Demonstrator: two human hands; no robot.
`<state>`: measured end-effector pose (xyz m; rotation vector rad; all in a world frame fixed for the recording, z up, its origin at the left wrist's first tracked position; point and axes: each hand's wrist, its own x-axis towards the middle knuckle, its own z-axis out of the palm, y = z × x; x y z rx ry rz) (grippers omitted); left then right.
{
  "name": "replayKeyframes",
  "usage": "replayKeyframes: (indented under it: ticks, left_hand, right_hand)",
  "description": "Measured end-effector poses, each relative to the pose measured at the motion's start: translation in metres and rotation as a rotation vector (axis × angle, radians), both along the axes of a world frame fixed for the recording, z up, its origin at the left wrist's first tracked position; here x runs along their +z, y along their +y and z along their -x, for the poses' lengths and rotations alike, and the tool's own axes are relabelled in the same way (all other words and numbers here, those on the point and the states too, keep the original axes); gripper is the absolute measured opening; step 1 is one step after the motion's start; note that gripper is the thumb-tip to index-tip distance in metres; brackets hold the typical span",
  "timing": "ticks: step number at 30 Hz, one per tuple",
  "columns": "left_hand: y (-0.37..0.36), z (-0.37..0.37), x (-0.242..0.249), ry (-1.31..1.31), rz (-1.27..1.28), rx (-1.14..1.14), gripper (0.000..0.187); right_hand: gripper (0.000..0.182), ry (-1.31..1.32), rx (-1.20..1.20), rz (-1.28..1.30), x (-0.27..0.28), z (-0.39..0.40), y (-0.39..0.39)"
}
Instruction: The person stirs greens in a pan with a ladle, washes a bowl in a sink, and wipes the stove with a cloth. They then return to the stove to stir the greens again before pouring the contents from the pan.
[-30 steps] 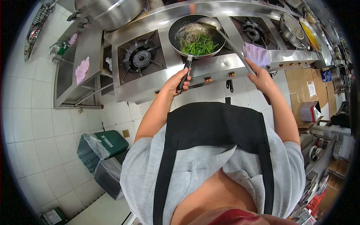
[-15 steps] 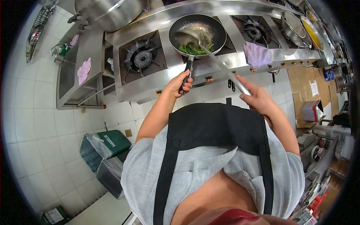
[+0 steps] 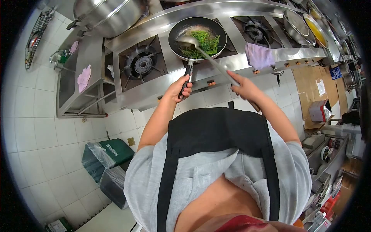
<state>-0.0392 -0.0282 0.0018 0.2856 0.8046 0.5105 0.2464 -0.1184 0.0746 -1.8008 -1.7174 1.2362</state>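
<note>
My left hand [image 3: 179, 89] is closed around the black handle of a dark frying pan [image 3: 181, 28] on the stove. Chopped green vegetables [image 3: 206, 42] lie spread over the middle and right of the pan. In my right hand [image 3: 245, 89] is the long metal handle of a ladle [image 3: 188, 41]. The ladle's bowl is inside the pan at its left side, by the edge of the greens. Whether the bowl holds anything is hidden.
Left of the pan is a bare burner [image 3: 143, 63], with another burner [image 3: 255, 31] to the right. A purple cloth [image 3: 259, 56] hangs over the stove's front edge. A big steel pot [image 3: 108, 15] stands at the back left, metal bowls [image 3: 297, 27] at the right.
The greens have gone from a clump at the pan's near edge to a wider spread across it. The ladle's bowl has shifted slightly left and down, and my right hand has moved left.
</note>
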Motion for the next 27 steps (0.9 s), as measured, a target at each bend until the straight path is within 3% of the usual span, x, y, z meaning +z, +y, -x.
replayKeyframes:
  ticks: [1, 2, 5, 8, 10, 12, 13, 15, 16, 18, 22, 25, 27]
  left_hand:
    - [0.001, 0.000, -0.001, 0.003, 0.020, 0.010, 0.022]
    - [0.001, 0.001, 0.000, 0.005, 0.013, 0.013, 0.022]
    - [0.006, 0.005, 0.001, -0.004, -0.011, -0.027, 0.025]
    - [0.004, 0.009, -0.002, 0.003, -0.031, -0.047, 0.025]
    - [0.001, 0.010, -0.005, -0.022, -0.007, -0.024, 0.024]
    - [0.004, 0.011, -0.002, -0.043, -0.001, -0.004, 0.024]
    - [0.006, 0.010, 0.000, -0.035, -0.016, -0.013, 0.024]
    - [0.008, 0.013, 0.003, -0.027, -0.025, -0.020, 0.024]
    - [0.008, 0.014, 0.005, -0.016, -0.036, -0.031, 0.023]
    - [0.007, 0.015, 0.003, -0.012, -0.037, -0.040, 0.023]
    - [0.011, 0.020, -0.002, 0.003, -0.067, -0.054, 0.024]
    - [0.016, 0.019, -0.001, 0.008, -0.119, -0.106, 0.028]
    - [0.021, 0.019, -0.004, 0.008, -0.106, -0.114, 0.031]
  right_hand:
    - [0.068, -0.087, -0.051, 0.153, 0.011, 0.005, 0.011]
    - [0.068, -0.085, -0.049, 0.146, 0.011, 0.004, 0.015]
    - [0.067, -0.153, -0.132, -0.118, -0.003, -0.009, 0.028]
    - [0.066, -0.244, -0.118, -0.212, -0.001, -0.025, 0.040]
    - [0.066, -0.249, -0.143, -0.130, 0.004, -0.022, 0.041]
    - [0.066, -0.416, -0.108, -0.032, 0.007, -0.015, 0.042]
    - [0.068, -0.366, -0.058, -0.192, -0.004, -0.018, 0.032]
    - [0.068, -0.082, -0.065, -0.088, 0.030, -0.014, 0.003]
    - [0.068, -0.084, -0.062, -0.084, 0.051, -0.018, -0.007]
    - [0.064, 0.253, -0.142, 0.171, 0.082, -0.027, -0.020]
    - [0.062, 0.185, -0.188, 0.079, 0.079, -0.024, -0.012]
    - [0.062, -0.040, -0.228, 0.047, 0.056, -0.019, -0.014]
    - [0.063, 0.116, -0.211, 0.187, 0.074, -0.009, -0.033]
